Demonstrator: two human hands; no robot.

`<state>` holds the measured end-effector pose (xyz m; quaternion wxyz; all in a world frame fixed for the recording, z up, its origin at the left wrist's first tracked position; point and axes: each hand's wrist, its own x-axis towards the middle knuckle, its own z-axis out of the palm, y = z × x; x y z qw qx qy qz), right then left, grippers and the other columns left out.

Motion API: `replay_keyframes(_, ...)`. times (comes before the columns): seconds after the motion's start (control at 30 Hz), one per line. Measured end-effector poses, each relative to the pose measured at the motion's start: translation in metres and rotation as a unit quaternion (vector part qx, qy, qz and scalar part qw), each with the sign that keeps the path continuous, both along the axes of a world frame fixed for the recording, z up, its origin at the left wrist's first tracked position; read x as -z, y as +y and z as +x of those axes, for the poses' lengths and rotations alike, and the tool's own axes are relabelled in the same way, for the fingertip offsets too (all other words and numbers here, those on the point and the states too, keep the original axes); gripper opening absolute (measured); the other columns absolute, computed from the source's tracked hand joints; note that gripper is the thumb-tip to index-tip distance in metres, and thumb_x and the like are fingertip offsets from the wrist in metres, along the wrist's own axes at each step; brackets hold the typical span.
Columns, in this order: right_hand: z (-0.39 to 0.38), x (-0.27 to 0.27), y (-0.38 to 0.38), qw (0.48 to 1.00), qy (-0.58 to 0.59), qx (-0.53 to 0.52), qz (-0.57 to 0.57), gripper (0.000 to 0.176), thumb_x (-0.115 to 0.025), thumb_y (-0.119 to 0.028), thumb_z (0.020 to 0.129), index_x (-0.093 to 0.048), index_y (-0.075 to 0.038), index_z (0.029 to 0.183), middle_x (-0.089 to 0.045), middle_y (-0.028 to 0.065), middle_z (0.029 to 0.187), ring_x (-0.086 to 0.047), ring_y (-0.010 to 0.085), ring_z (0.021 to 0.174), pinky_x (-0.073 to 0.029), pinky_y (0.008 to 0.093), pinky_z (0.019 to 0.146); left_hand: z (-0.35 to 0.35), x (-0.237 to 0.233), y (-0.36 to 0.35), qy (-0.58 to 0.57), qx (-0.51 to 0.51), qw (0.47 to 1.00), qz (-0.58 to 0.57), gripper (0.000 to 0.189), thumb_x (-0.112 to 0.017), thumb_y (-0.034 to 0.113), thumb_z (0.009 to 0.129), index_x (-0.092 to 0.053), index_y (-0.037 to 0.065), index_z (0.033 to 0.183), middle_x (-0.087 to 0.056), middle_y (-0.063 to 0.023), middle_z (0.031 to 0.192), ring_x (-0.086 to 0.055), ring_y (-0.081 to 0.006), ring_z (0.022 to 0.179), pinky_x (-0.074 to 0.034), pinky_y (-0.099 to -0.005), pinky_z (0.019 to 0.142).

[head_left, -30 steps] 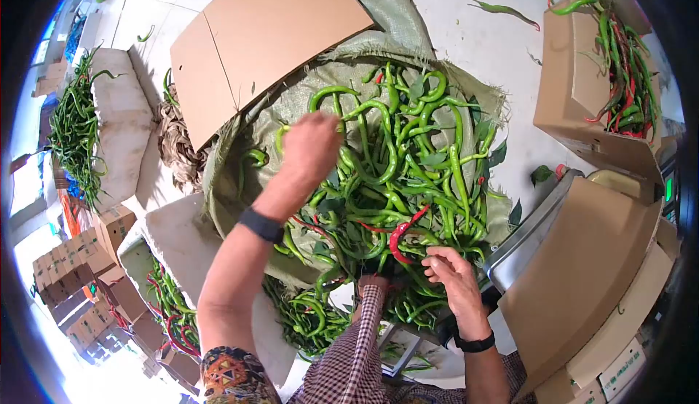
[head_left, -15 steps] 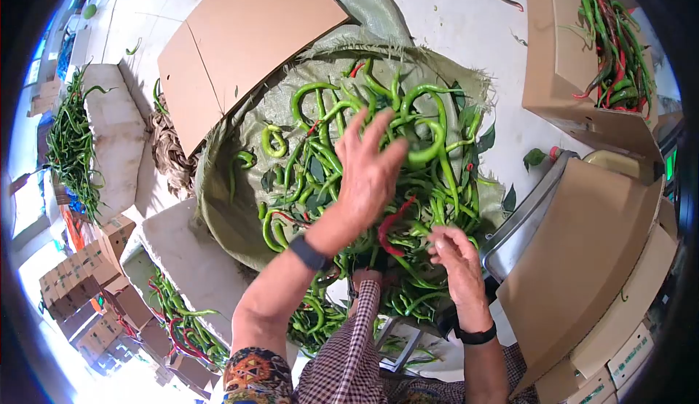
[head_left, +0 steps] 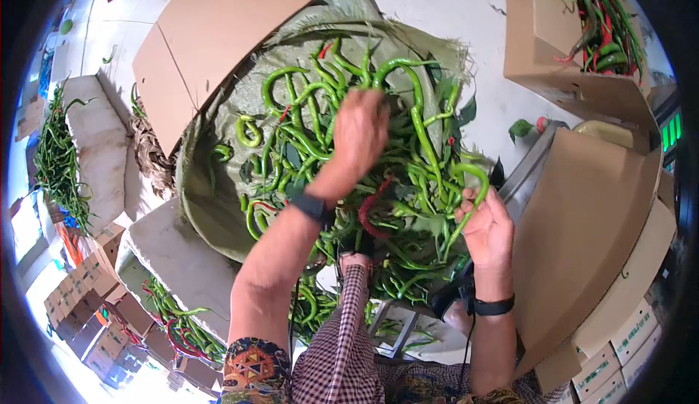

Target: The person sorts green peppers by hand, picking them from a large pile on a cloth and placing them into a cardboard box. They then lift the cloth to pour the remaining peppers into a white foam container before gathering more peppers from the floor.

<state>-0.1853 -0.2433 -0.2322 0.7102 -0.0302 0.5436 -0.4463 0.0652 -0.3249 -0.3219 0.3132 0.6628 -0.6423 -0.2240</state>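
Observation:
My left hand [head_left: 360, 133] is over the middle of a heap of long green chili peppers [head_left: 309, 138], its back towards me. Its fingers curl down and look closed, and whatever is in them is hidden. At the right edge of the heap my right hand [head_left: 489, 228] grips a curved green chili pepper [head_left: 478, 174] between thumb and fingers. A red chili pepper [head_left: 368, 214] lies between the hands. The heap, with some leaves among it, rests on a greenish woven sack [head_left: 211, 218].
A large cardboard sheet [head_left: 218, 36] lies at the upper left. An open cardboard box [head_left: 582, 244] stands on the right, and another box [head_left: 535, 47] at the upper right holds red and green peppers. White foam boxes [head_left: 105, 142] with green peppers are on the left.
My left hand has gone from spread fingers to curled ones over the heap. My right hand has moved right and up and now has a curved green chili pepper in it. The view has shifted slightly.

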Motion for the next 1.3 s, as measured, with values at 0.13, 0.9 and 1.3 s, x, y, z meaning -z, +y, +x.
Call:
replay_keyframes(0.13, 0.015, -0.003, 0.001, 0.994, -0.108, -0.011, 0.000, 0.032, -0.050, -0.033, 0.100, -0.059, -0.005, 0.112, -0.051, -0.0012, 0.083, -0.044, 0.0102, 0.070, -0.037, 0.0270, 0.067, -0.005, 0.015, -0.045, -0.078, -0.081, 0.991, 0.068, 0.027, -0.066, 0.021, 0.084, -0.065, 0.004, 0.105, -0.059, -0.0191, 0.093, -0.060, -0.0394, 0.088, -0.050, -0.0471, 0.074)
replay_keyframes(0.9, 0.040, 0.002, 0.011, 0.996, 0.067, -0.067, 0.000, 0.041, -0.058, -0.038, 0.095, -0.059, -0.001, 0.114, -0.065, 0.0131, 0.111, -0.061, 0.0188, 0.095, -0.046, 0.0306, 0.086, -0.050, -0.051, 0.072, 0.193, 0.124, 0.972, 0.051, 0.021, -0.068, 0.012, 0.084, -0.065, 0.003, 0.102, -0.063, -0.0134, 0.096, -0.058, -0.0330, 0.089, -0.047, -0.0406, 0.080)
replay_keyframes(1.3, 0.029, -0.015, 0.021, 0.987, 0.124, -0.102, 0.027, 0.029, -0.066, -0.021, 0.092, -0.065, -0.003, 0.115, -0.062, 0.0005, 0.091, -0.051, 0.0077, 0.072, -0.040, 0.0246, 0.064, -0.048, -0.061, 0.057, 0.268, 0.032, 0.959, 0.086, 0.022, -0.070, 0.014, 0.079, -0.062, 0.002, 0.095, -0.061, -0.0119, 0.102, -0.056, -0.0331, 0.099, -0.043, -0.0403, 0.089)
